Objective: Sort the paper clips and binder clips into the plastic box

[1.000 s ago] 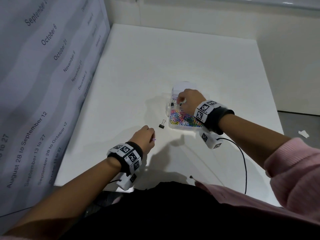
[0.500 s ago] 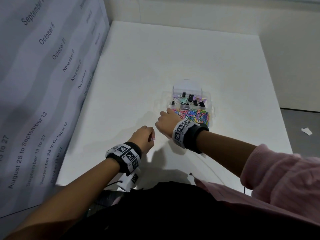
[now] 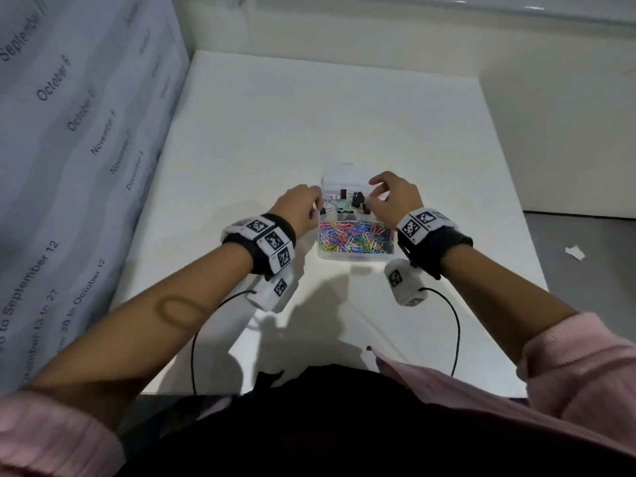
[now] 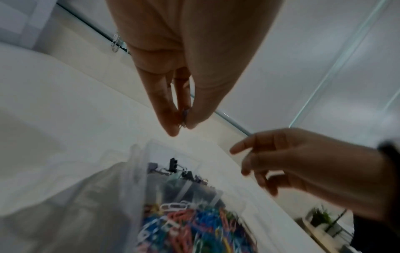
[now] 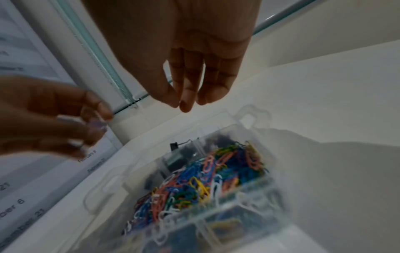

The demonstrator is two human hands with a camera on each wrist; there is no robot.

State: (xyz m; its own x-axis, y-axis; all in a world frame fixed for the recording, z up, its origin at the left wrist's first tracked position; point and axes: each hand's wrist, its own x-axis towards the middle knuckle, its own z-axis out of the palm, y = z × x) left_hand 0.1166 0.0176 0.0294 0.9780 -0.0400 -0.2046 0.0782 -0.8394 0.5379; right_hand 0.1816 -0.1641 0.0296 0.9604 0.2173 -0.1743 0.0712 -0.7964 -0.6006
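On the white tabletop (image 3: 261,139) sits the clear plastic box (image 3: 354,258), and by the look of it the sorting is close to finished. Its near compartment is heaped with coloured paper clips (image 3: 354,237), and the compartment behind that holds a handful of binder clips (image 3: 347,201), mostly black with a pale green one among them. I can see no loose clips lying on the bare surface around the box, so what is left seems to be only what the person is carrying.

That is the left hand (image 3: 303,208), which hangs at the box's left edge, level with the binder-clip section. Seen from the left wrist, its thumb and fingertips (image 4: 171,126) are pressed together on a small, thin, purplish clip (image 4: 185,116); it is too blurred to say with certainty which kind it is, though it looks like a paper clip. If so, it belongs in the near compartment rather than directly below where the hand hangs.

Opposite it, the right hand (image 3: 392,197) hovers above the far right part of the box, over the binder clips. Its fingers hang down, loosely curved and slightly apart, and the right wrist view shows nothing between them. Neither hand is touching the box as far as I can tell.
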